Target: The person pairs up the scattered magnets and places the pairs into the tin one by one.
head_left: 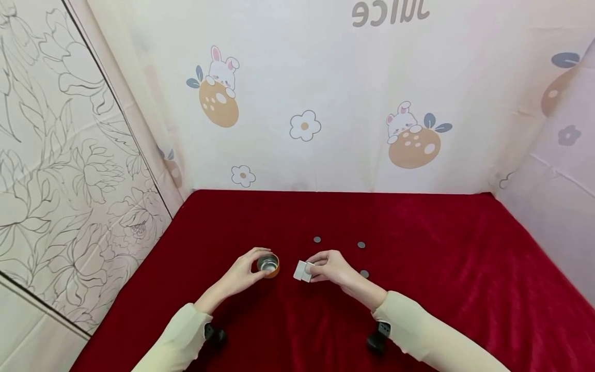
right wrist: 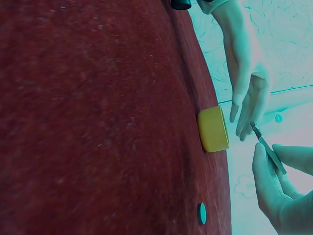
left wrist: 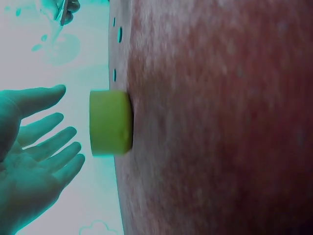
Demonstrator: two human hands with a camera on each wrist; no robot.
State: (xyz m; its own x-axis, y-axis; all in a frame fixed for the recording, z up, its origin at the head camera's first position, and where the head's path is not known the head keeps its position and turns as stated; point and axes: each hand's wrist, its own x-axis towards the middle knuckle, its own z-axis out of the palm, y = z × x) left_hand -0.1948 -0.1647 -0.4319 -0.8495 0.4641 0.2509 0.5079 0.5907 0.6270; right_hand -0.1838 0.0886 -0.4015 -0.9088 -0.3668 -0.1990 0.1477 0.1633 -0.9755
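Here, left hand (head_left: 243,270) splays above a cup (left wrist: 110,122); right hand (head_left: 334,267) pinches, seemingly, two plates (head_left: 301,270).

Red cloth (head_left: 441,248); three grey discs (head_left: 361,245) around its middle, two nearer the far edge. White curtain (head_left: 334,67) behind far edge: mirrored "Juice" (head_left: 390,13) up top, bunny-on-fruit prints (head_left: 219,106) above that edge's left and right parts, two flower prints (head_left: 304,125) between. Panel (head_left: 28,181) with line-drawn flowers along left edge. More pale curtain (head_left: 558,191) along right edge.
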